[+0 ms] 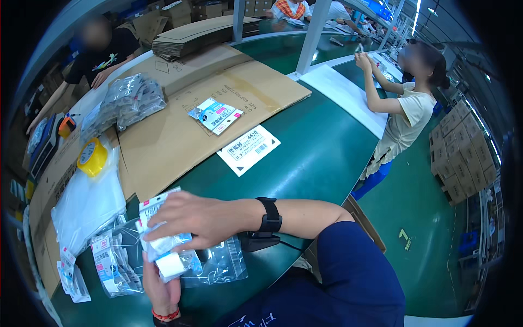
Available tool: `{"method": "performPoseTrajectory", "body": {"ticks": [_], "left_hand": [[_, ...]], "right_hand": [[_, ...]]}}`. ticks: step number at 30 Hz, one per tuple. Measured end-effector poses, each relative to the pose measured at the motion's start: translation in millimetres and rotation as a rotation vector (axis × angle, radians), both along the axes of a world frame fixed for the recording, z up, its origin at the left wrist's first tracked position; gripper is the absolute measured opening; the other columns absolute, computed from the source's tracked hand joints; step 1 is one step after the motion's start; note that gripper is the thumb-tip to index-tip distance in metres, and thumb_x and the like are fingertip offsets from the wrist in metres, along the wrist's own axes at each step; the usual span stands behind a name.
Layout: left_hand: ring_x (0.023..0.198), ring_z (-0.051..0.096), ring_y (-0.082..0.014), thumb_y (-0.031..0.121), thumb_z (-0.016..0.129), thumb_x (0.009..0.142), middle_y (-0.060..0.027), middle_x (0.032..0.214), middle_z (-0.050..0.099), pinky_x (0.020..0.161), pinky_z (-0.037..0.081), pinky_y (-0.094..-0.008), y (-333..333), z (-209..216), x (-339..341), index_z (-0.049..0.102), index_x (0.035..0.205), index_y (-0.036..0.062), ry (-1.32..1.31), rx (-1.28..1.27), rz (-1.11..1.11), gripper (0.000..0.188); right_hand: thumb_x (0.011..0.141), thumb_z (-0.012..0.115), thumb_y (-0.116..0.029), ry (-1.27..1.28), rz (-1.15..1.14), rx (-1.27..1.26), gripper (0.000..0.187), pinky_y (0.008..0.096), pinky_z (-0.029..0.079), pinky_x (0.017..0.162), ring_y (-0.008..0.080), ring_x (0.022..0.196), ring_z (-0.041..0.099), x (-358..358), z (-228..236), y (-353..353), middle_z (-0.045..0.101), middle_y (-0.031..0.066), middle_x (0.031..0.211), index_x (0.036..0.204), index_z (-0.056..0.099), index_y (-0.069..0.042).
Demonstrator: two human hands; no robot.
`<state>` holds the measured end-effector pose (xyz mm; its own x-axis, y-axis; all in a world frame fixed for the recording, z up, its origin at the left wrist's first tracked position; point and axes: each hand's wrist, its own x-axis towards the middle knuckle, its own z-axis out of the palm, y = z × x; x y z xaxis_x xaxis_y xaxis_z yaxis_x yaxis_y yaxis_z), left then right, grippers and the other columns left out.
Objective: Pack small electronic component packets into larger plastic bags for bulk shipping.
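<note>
Low in the middle, a small bunch of blue-and-white retail packs (171,266) is between my two hands, a white block showing at its near end. My left hand (159,286) grips the bunch from below, fingers mostly hidden. Over the top lies my right hand (199,218), its fingers curved round the packs. Beneath them a clear plastic bag (223,266) is spread on the green table. Just left, a clear bag of similar packs (109,264) lies on the table, with a few loose packs (73,275) beyond it.
A flattened cardboard sheet (174,147) carries one pack (215,115) and a pile of bagged packs (133,98). Yellow tape (92,157) sits on white plastic bags (90,199). A printed label sheet (249,150) is on the table (310,147). Co-workers (403,109) (98,54) are nearby.
</note>
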<state>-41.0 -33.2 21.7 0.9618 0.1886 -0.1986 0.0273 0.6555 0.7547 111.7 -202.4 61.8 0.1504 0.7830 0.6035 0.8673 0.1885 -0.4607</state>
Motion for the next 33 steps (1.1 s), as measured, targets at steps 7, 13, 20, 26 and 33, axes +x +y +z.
{"method": "performPoseTrajectory", "body": {"ticks": [7,13,20,26,33], "left_hand": [[0.117,0.053,-0.026,0.045,0.035,0.1,-0.013,0.13,0.05,0.096,0.045,-0.0399,-1,-5,1,0.036,0.136,0.0031,-0.044,-0.128,-0.058,0.055],[0.121,0.048,-0.0268,0.035,0.041,0.099,-0.0131,0.133,0.046,0.1,0.04,-0.0414,6,-19,-6,0.029,0.139,0.002,-0.078,0.059,-0.091,0.053],[0.115,0.052,-0.0258,0.017,0.059,0.086,-0.0145,0.127,0.049,0.101,0.039,-0.04,4,-11,-6,0.031,0.137,-0.0001,-0.014,0.063,0.035,0.06],[0.116,0.051,-0.0254,0.016,0.058,0.087,-0.0144,0.127,0.048,0.1,0.041,-0.0406,11,-26,-13,0.031,0.136,0.0,-0.102,0.162,0.013,0.059],[0.116,0.051,-0.0238,0.017,0.066,0.083,-0.0143,0.128,0.048,0.101,0.039,-0.0386,9,-30,-10,0.032,0.136,-0.0002,-0.038,0.323,0.089,0.066]], "right_hand": [[0.087,0.057,-0.047,-0.114,0.008,-0.079,0.058,0.0477,0.029,0.103,0.0318,0.12,0.046,-7,-10,8,0.05,0.017,0.128,0.13,0.05,-0.01],[0.084,0.058,-0.054,-0.196,0.043,-0.111,0.068,0.0497,0.028,0.105,0.0325,0.124,0.042,-18,-1,9,0.047,0.0181,0.132,0.132,0.046,-0.007],[0.086,0.061,-0.047,0.092,-0.249,0.162,0.068,0.0466,0.027,0.108,0.0323,0.128,0.039,-13,-17,19,0.044,0.0179,0.136,0.134,0.044,-0.003],[0.093,0.059,-0.03,1.164,0.229,-0.274,0.051,0.0338,0.039,0.1,0.0252,0.115,0.053,-1,2,6,0.055,0.0155,0.127,0.131,0.047,0.002],[0.094,0.056,-0.024,1.01,0.071,-0.378,0.038,0.0332,0.044,0.095,0.0257,0.102,0.061,-12,22,3,0.062,0.0145,0.119,0.121,0.057,0.002]]}}
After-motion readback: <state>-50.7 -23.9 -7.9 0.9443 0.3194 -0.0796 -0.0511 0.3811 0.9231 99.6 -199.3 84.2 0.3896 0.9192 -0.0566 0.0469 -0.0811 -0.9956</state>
